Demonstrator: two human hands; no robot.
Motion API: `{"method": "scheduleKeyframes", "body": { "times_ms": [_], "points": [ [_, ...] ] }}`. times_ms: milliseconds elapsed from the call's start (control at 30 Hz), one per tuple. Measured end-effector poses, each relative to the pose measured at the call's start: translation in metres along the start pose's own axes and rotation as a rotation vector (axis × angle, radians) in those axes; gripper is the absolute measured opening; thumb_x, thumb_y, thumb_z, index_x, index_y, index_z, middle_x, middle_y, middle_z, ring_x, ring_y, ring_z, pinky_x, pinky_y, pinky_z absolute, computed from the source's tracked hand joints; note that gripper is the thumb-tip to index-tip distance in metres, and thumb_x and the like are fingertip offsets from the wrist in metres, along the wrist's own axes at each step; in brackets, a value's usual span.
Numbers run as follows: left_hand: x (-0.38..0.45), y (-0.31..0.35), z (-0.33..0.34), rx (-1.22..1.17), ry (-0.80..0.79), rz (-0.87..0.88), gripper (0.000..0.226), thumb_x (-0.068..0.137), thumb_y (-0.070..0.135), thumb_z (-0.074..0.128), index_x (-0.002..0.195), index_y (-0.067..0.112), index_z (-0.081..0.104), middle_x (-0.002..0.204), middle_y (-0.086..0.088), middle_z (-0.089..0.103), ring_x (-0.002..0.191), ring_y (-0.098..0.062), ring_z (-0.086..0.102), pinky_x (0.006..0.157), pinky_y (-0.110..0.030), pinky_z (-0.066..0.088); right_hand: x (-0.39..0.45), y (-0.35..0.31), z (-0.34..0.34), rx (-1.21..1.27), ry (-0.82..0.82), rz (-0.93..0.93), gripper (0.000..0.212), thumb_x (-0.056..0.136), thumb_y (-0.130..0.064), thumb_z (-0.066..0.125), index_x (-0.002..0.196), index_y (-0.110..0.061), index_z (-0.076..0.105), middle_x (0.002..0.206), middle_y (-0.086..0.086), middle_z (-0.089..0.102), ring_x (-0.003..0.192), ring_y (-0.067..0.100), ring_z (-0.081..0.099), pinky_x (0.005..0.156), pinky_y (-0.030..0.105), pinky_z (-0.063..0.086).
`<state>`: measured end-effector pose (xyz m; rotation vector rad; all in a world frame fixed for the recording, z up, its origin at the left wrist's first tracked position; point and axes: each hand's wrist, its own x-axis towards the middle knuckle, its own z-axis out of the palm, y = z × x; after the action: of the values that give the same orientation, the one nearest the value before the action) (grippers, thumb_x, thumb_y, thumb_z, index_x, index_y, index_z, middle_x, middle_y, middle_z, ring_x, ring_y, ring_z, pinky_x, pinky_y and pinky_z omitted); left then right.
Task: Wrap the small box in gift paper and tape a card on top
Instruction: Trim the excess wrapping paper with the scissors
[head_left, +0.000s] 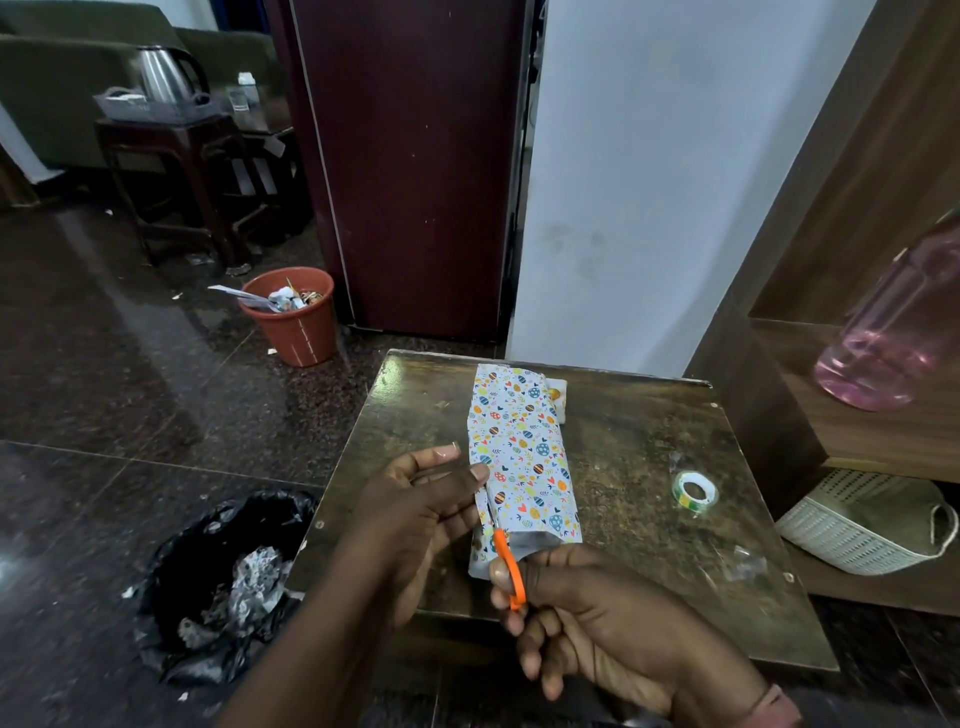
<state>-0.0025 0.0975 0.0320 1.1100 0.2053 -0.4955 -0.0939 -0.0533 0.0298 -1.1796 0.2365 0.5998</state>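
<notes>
A long parcel wrapped in white gift paper (519, 452) with coloured egg prints lies lengthwise on the small brown table (623, 441). My right hand (587, 618) grips orange-handled scissors (506, 566) at the parcel's near end, blades along its left edge. My left hand (421, 499) pinches the paper's left edge between thumb and fingers. The box inside is hidden by the paper. A roll of tape (695, 491) lies on the table to the right. A small pale item (556, 392) peeks out behind the parcel's far end.
A black bin bag (223, 587) with paper scraps sits on the floor left of the table. A red bucket (291, 314) of rubbish stands farther back. A white basket (867, 525) and a pink bottle (893, 332) are on shelves at right.
</notes>
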Motion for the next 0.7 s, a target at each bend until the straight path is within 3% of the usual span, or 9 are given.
{"method": "scheduleKeyframes", "body": {
  "times_ms": [233, 467, 700],
  "points": [
    [0.0034, -0.0022, -0.0030, 0.043, 0.001, 0.025, 0.063, 0.064, 0.007, 0.084, 0.122, 0.006, 0.061, 0.106, -0.022, 0.077, 0.070, -0.015, 0.071, 0.061, -0.026, 0.059, -0.0018, -0.0028, 0.0004, 0.019, 0.000, -0.002, 0.022, 0.078, -0.027, 0.080, 0.084, -0.007, 0.071, 0.071, 0.014, 0.058, 0.047, 0.018, 0.062, 0.039, 0.025, 0.050],
    [0.0061, -0.0026, -0.0020, 0.055, -0.024, -0.001, 0.065, 0.064, 0.007, 0.083, 0.125, 0.006, 0.060, 0.097, -0.013, 0.079, 0.073, -0.016, 0.072, 0.062, -0.026, 0.060, -0.0016, -0.0041, -0.0022, 0.017, 0.001, -0.002, 0.026, 0.081, -0.029, 0.081, 0.088, -0.006, 0.069, 0.073, 0.013, 0.059, 0.049, 0.018, 0.063, 0.040, 0.026, 0.052],
    [0.0039, -0.0046, 0.0003, 0.124, -0.051, 0.020, 0.047, 0.078, -0.005, 0.079, 0.121, 0.003, 0.062, 0.084, -0.010, 0.077, 0.063, -0.014, 0.072, 0.055, -0.023, 0.057, -0.0015, -0.0052, -0.0008, 0.015, 0.025, -0.022, 0.027, 0.087, -0.033, 0.077, 0.091, -0.007, 0.068, 0.073, 0.011, 0.057, 0.050, 0.019, 0.061, 0.040, 0.026, 0.051]
  ]
}}
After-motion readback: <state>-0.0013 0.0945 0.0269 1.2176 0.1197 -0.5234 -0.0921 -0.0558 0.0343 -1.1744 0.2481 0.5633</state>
